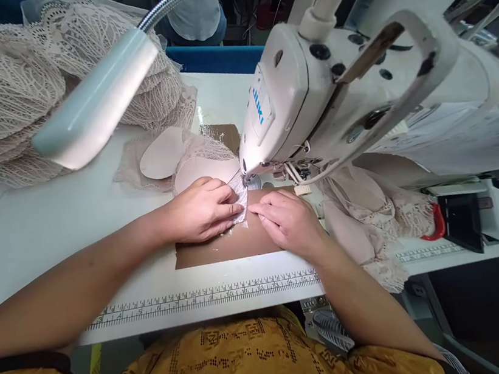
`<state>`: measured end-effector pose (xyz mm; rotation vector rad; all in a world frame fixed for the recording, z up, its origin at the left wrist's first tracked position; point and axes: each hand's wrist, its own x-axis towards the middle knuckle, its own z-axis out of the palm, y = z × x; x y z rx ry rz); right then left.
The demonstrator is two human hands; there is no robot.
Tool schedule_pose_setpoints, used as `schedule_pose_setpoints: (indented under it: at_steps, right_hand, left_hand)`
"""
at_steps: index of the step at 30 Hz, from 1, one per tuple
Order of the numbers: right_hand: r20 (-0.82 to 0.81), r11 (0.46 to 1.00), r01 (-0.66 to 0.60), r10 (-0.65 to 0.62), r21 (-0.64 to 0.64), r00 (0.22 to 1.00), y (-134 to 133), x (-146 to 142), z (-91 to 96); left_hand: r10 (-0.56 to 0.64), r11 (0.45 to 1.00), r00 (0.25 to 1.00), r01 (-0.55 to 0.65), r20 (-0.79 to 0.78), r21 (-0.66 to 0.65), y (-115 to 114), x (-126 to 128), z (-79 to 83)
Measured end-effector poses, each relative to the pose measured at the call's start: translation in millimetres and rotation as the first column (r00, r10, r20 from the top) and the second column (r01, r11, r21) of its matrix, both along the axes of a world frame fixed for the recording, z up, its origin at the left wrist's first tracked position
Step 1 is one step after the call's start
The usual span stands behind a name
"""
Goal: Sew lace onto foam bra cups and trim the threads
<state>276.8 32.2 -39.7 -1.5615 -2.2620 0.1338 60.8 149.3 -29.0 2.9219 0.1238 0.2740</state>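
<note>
My left hand (pixel 202 210) lies on a small piece of white lace (pixel 239 199), fingers curled and pinching its edge just in front of the needle of the white sewing machine (pixel 311 93). My right hand (pixel 287 219) rests beside it on the brown plate (pixel 221 249), fingers folded, with the fingertips touching the lace's right edge. The lace runs under the presser foot (pixel 248 180). Beige padded cups (pixel 167 155) lie just behind my left hand.
A heap of cream lace (pixel 2 91) fills the back left, with a lamp head (pixel 95 103) on a flexible neck over it. Sewn beige pieces (pixel 368 214) hang off the table's right. A ruler strip (pixel 200 299) lines the front edge. A person stands behind the table.
</note>
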Motion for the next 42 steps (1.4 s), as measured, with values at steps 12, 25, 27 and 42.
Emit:
schedule_pose_setpoints:
  at_steps: [12,25,27,42]
  right_hand:
    - [-0.024,1.0,-0.013,0.013,-0.014,1.0,0,0,-1.4]
    - [0.002,0.996,-0.078,0.079,-0.03,0.997,-2,-5,3.2]
    - [0.041,0.995,-0.095,0.097,-0.03,0.994,-2,-7,2.7]
    - [0.183,0.99,-0.134,0.125,0.041,0.975,-2,-10,4.6]
  left_hand:
    - [-0.04,0.999,0.998,0.04,-0.051,-0.016,-2,-2,5.3]
    - [-0.049,0.995,0.998,0.045,-0.034,-0.093,-1,-4,6.9]
    - [-0.05,0.994,0.998,0.046,-0.038,-0.098,-1,-4,7.9]
    - [0.104,0.991,0.994,-0.106,0.023,0.083,2,13,-11.3]
